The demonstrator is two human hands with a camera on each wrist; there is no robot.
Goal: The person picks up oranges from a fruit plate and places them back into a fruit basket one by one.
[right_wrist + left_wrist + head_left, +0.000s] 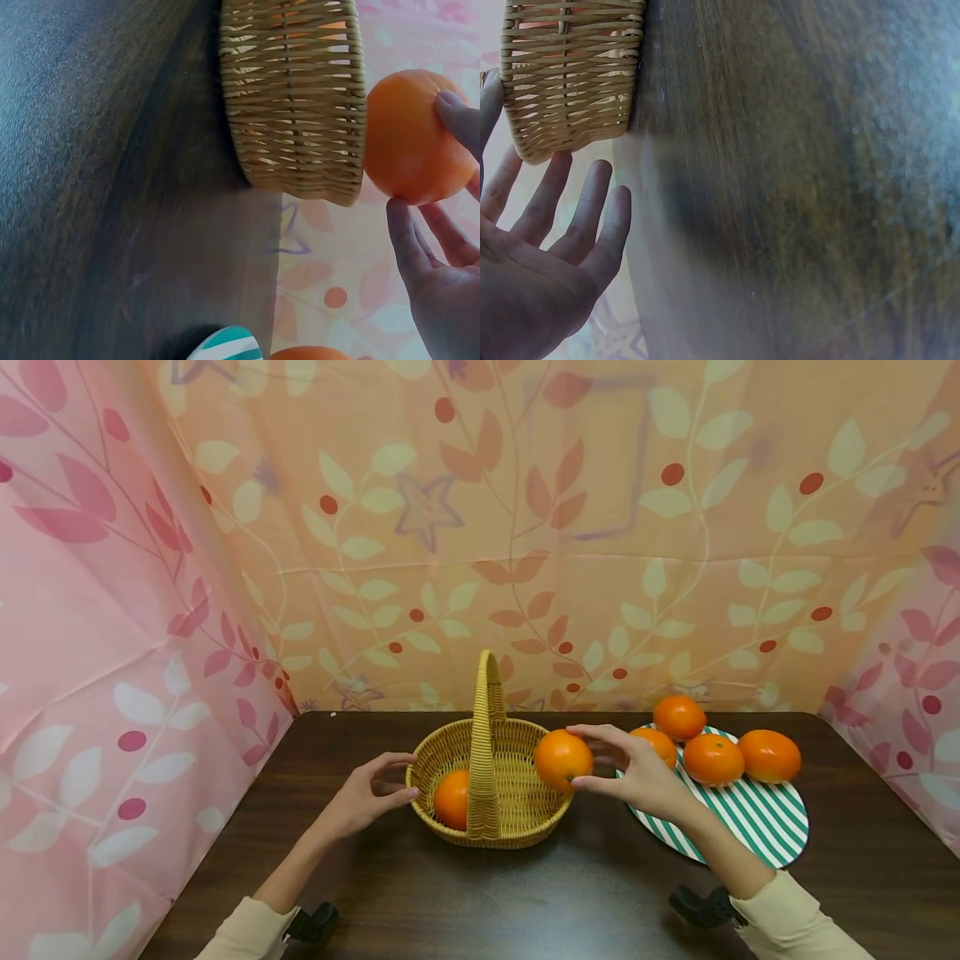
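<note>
My right hand (637, 777) pinches an orange (562, 760) between thumb and fingers, over the right rim of a wicker basket (525, 835). In the right wrist view the held orange (412, 142) is level with the basket's upper edge, overlapping it. Another orange (452, 799) lies inside the basket, left of its tall handle (483, 752), which partly covers it. My left hand (367, 797) is at the basket's left rim, thumb and index fingertips right at the edge. The left wrist view shows its fingers nearly straight and spread beside the woven end (570, 97).
A green-and-white striped oval mat (776, 827) lies on the right of the dark wooden table (480, 902). Several oranges (712, 760) sit toward its far side, one partly behind my right hand. Patterned cloth (525, 527) hangs behind the table and at both sides.
</note>
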